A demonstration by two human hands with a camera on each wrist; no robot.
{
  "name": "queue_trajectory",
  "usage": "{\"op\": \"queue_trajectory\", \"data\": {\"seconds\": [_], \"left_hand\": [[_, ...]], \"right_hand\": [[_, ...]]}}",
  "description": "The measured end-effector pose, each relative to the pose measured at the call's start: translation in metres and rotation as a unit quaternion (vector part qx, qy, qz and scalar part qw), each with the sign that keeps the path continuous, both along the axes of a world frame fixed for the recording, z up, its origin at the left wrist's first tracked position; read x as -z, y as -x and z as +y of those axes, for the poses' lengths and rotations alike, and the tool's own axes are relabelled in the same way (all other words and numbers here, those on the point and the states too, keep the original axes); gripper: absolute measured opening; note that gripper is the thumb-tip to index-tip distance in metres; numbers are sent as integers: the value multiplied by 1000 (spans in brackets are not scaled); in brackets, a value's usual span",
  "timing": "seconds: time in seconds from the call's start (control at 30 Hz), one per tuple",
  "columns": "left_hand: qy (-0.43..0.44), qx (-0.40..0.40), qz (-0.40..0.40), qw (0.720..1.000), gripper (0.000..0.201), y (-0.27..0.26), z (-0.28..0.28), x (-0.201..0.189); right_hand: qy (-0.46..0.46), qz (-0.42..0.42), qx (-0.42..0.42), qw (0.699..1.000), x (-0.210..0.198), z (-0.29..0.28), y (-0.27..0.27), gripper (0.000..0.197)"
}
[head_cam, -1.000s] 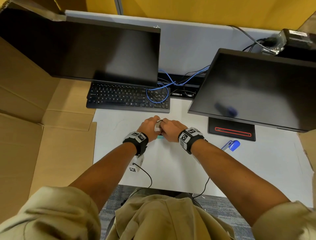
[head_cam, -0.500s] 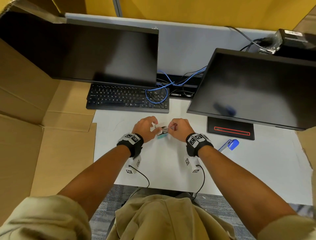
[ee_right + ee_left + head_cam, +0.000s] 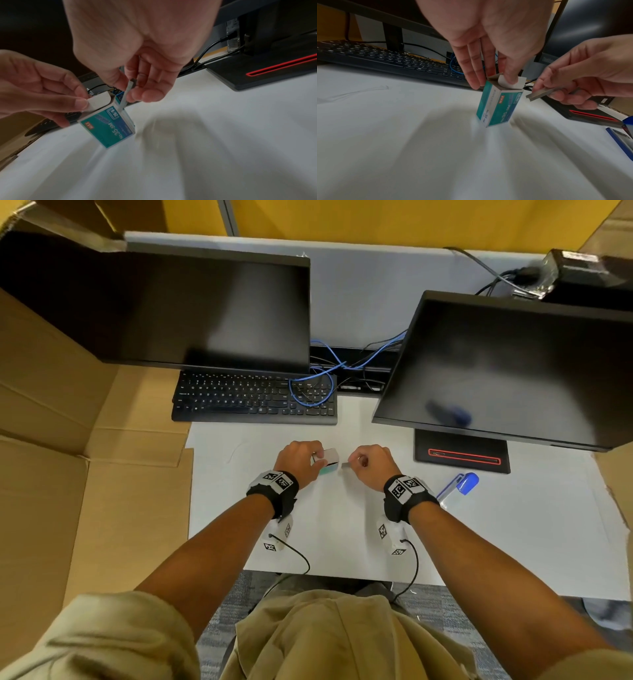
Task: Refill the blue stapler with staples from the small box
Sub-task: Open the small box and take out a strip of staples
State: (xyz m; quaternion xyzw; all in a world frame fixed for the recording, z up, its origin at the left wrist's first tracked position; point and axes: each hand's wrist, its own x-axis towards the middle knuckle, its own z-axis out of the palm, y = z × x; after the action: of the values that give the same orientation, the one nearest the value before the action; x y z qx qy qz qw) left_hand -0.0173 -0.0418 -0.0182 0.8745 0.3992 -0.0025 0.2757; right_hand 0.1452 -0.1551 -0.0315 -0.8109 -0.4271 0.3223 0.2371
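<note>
Two hands work just above the bench: the left hand pinches the open flap of the small box, holding it upright, while the right hand pinches a strip of staples clear of the box. Off to the right, nearer the right hand, lies the blue stapler, seemingly open, its long axis slanting away from the person.
</note>
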Motion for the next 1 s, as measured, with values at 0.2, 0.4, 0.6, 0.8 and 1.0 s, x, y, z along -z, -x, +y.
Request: {"op": "queue_trajectory", "data": {"seconds": [0.2,0.4,0.6,0.8,1.0], "left_hand": [[-1,5,12,1000,12,-1,1,2],[9,10,8,1000,7,-3,2,2],[7,46,12,999,15,-4,3,2],[-1,57,-2,998,18,-6,1,3],[-7,80,7,997,17,-15,-3,2]], "right_hand": [[-6,0,7,1000,0,0,-2,16],[-11,-13,25,1000,-2,2,-2,27],[-20,-3,56,998,-4,7,1,23],[-17,14,45,999,2,6,4,3],[14,52,34,998,8,-4,3,45]]}}
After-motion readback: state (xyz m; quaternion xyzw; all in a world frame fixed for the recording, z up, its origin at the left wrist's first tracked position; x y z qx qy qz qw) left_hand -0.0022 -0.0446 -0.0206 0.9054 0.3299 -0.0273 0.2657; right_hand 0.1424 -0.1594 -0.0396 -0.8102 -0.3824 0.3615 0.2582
